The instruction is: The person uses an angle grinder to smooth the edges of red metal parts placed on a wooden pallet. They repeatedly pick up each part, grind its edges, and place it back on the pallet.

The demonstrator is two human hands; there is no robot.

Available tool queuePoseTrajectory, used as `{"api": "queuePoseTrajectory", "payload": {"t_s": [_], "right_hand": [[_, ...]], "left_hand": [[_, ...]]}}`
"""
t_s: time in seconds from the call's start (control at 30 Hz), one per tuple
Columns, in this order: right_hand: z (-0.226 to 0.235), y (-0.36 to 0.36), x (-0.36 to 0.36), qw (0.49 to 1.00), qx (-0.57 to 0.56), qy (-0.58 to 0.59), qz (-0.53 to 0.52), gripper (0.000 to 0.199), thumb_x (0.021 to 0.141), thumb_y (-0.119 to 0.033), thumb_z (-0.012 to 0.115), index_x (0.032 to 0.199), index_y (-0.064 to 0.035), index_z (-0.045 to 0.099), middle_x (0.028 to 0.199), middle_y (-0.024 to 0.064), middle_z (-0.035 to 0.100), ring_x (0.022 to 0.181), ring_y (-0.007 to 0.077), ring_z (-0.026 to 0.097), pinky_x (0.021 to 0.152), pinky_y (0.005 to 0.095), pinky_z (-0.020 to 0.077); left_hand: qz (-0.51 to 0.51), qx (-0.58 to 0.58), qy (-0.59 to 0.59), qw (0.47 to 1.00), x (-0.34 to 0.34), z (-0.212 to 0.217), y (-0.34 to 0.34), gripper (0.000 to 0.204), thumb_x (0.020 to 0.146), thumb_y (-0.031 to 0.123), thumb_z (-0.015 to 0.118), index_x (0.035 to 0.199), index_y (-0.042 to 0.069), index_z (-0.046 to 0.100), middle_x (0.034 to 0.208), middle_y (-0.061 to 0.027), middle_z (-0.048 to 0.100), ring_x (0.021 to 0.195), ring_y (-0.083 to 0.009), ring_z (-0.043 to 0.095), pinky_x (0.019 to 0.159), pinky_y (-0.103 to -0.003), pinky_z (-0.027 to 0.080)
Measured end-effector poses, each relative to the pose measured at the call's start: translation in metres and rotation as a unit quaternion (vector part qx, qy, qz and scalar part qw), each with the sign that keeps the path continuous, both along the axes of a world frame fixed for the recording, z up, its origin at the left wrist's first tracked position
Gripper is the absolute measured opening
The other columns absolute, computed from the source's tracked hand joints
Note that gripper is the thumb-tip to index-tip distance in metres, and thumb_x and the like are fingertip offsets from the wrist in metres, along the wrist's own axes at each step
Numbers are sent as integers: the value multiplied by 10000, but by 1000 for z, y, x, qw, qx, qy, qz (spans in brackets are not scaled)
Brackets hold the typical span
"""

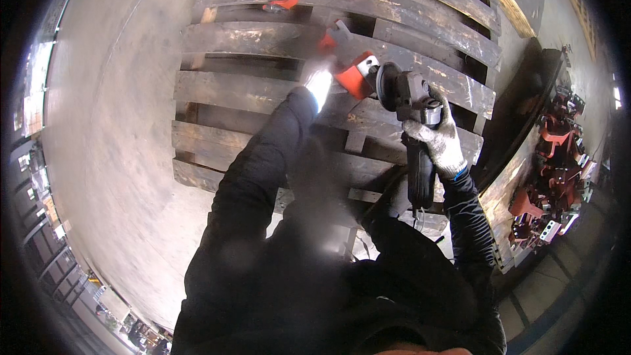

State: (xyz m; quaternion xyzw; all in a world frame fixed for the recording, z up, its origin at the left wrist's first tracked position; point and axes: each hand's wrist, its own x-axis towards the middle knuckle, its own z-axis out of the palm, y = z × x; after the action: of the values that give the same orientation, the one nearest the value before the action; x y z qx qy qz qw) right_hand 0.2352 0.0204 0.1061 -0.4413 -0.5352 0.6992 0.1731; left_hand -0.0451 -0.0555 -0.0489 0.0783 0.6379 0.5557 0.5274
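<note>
- Setting: metalworking workshop or factory floor.
- Bare concrete floor (118, 131) with a worn wooden pallet (263, 92) serving as work surface.
- Heaps of red-painted steel brackets (555, 177).
- An angle grinder (411, 125) in use.

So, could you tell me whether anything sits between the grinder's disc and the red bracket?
Nothing visible does. The right hand holds the angle grinder with its disc right at the red bracket on the wooden pallet. The left hand is washed out by glare beside the bracket.

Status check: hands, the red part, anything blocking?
Right hand gripping angle grinder. Left hand at red bracket on wooden pallet, blurred. Nothing blocking.
</note>
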Motion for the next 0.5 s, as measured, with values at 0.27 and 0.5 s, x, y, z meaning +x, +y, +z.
{"api": "queuePoseTrajectory", "payload": {"t_s": [0.27, 0.5], "right_hand": [[-11, 3, 22, 994, -103, -42, -8, 863, 821, -122, 858, 1509, -49, 342, 1129, 128, 675, 891, 177, 690, 738, 321, 612], [11, -1, -4, 996, 57, -65, -31, 928, 729, -117, 890, 1517, -63, 405, 1254, 130, 643, 1095, 208, 631, 944, 351, 552]], "left_hand": [[39, 46, -86, 994, -2, 31, 1, 428, 1022, 323, 585, 1316, 12, 600, 1260, -153, 656, 1067, -312, 689, 864, -492, 615], [130, -75, -164, 975, 30, 75, 15, 420, 1036, 336, 538, 1364, 75, 574, 1316, -129, 647, 1089, -324, 688, 896, -490, 606]]}}
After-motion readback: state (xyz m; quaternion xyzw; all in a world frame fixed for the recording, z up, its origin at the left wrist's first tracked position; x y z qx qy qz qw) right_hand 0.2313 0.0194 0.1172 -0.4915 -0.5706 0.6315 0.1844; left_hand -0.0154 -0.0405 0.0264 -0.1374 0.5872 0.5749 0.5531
